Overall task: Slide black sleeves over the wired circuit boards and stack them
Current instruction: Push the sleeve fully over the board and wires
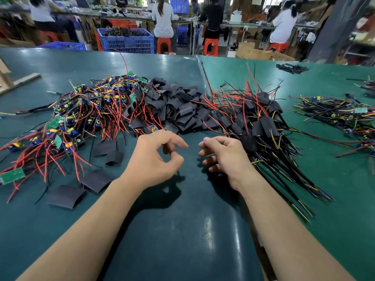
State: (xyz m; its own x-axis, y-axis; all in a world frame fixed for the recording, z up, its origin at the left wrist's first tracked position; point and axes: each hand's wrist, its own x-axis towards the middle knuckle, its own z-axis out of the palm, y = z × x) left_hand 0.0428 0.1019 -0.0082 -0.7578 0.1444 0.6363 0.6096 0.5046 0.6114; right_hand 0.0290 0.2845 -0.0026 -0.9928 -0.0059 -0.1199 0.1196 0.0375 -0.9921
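Black sleeves (178, 110) are heaped at the middle of the green table mat (182, 230), just beyond both hands. A few loose sleeves (67, 196) are scattered flat on the mat at the near left. Bare wired circuit boards (81, 116) with red, yellow and black leads are piled to the left of the sleeve heap, touching it. Sleeved boards (261, 126) are stacked to the right of the heap, their leads fanned toward the near right. A further pile of unsleeved boards (341, 116) is seen well apart at the far right.

The left hand (156, 159) is held over the mat with fingers loosely curled; nothing is grasped. The right hand (221, 157) is held just beside the sleeved stack, fingers likewise relaxed and curled, empty. The hands are near each other but not touching.

Seated workers (163, 19) on orange stools (164, 44) and a blue crate (126, 40) are visible behind the table.
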